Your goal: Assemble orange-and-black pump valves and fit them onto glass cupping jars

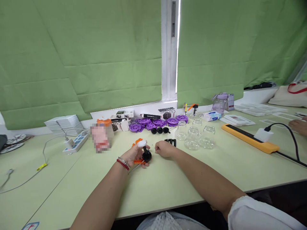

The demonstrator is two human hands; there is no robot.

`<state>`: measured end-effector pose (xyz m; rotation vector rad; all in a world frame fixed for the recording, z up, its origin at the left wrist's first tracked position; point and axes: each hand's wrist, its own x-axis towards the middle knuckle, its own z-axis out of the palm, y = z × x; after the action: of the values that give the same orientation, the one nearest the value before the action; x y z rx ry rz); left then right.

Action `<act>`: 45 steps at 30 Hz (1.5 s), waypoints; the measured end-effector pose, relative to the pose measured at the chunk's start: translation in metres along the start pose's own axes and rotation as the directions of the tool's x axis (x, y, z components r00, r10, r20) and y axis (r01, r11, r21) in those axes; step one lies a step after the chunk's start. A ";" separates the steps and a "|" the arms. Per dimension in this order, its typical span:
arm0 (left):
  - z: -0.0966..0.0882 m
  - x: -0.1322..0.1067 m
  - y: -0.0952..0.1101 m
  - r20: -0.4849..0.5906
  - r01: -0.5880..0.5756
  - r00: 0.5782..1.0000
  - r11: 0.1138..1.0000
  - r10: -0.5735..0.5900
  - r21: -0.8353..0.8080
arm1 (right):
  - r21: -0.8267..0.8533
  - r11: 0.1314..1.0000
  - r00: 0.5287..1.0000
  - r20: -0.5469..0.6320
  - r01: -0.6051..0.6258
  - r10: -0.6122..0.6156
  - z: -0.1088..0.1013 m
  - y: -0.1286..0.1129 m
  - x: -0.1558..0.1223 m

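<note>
My left hand (134, 156) is wrapped round a black part with a round cup-like end (146, 156) and a short upright stem. An orange piece (139, 162) sticks out at the same hand, and more orange shows above its fingers. A white rounded thing (142, 143) sits by the thumb; whether it covers the thumb or belongs to the part, I cannot tell. To the right, my right hand (164, 149) is closed low over the table, apart from the black part; its fingertips hide anything in them. Small black pieces (172, 142) lie just behind it.
Purple wheel-shaped parts (153, 123) and black round parts (160, 130) lie at the back before printed boxes (167, 113). Several clear glass jars (192, 139) stand right of centre. An orange power strip (249, 137) lies further right, near another person's hand (298, 126). A white power strip (76, 143) is left.
</note>
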<state>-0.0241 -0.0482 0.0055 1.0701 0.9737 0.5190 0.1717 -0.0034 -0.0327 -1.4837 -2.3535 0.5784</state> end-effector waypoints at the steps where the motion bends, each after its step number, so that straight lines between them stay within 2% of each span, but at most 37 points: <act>1: 0.000 0.000 0.000 -0.001 -0.003 1.000 1.000 0.003 -0.001 | 0.001 1.000 1.000 0.000 0.010 -0.010 0.000 0.000 -0.001; 5: 0.000 0.000 -0.001 -0.004 -0.011 1.000 1.000 0.011 -0.001 | 0.013 0.995 0.995 -0.044 0.094 -0.093 0.001 0.000 -0.005; 7: 0.002 0.000 0.000 -0.008 -0.015 1.000 1.000 0.015 -0.001 | 0.112 0.986 0.989 -0.102 0.121 -0.109 0.002 0.000 -0.005; 8: 0.002 0.000 0.000 -0.012 -0.016 1.000 1.000 0.016 0.000 | 0.213 0.970 0.988 -0.125 0.120 -0.095 0.002 -0.001 -0.004; 10: 0.003 0.000 0.001 -0.014 -0.012 1.000 1.000 0.012 0.004 | 0.483 0.870 0.991 -0.127 0.104 -0.048 0.001 -0.005 -0.005; 12: 0.003 0.001 0.001 -0.005 -0.006 1.000 1.000 0.006 0.008 | 0.712 0.693 0.993 -0.101 0.111 -0.056 -0.001 -0.012 -0.007; 14: 0.003 0.001 0.001 0.017 -0.012 1.000 1.000 0.011 0.015 | 0.829 0.542 0.990 -0.090 0.137 -0.113 -0.004 -0.019 -0.011; 16: 0.003 0.002 0.000 0.047 -0.030 0.998 0.999 0.029 0.017 | 0.871 0.467 0.984 -0.086 0.151 -0.157 -0.007 -0.025 -0.015; 20: 0.003 0.002 -0.001 0.089 -0.047 0.995 0.999 0.045 0.023 | 0.871 0.466 0.984 -0.096 0.154 -0.147 -0.008 -0.031 -0.017; 25: 0.006 0.002 0.000 0.024 -0.039 0.999 0.999 0.039 0.028 | 0.815 0.531 0.972 -0.172 0.232 -0.161 -0.006 -0.035 -0.016; 29: 0.008 0.000 0.000 0.006 -0.032 0.999 0.998 0.032 0.058 | 0.793 0.550 0.964 -0.180 0.261 -0.198 -0.003 -0.035 -0.014; 39: 0.006 0.001 -0.002 -0.011 -0.030 0.999 0.995 0.031 0.090 | 0.842 0.485 0.963 -0.136 0.237 -0.235 0.002 -0.028 -0.010; 43: 0.005 0.003 -0.003 0.000 -0.027 1.000 0.996 0.027 0.090 | 0.879 0.433 0.968 -0.110 0.200 -0.224 0.005 -0.028 -0.010; 45: 0.005 0.003 -0.003 -0.001 -0.036 0.999 0.995 0.036 0.093 | 0.880 0.433 0.971 -0.112 0.196 -0.211 0.005 -0.029 -0.010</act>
<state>-0.0181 -0.0495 0.0026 1.1720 0.9905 0.5088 0.1511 -0.0246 -0.0232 -0.6528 -1.6402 1.4616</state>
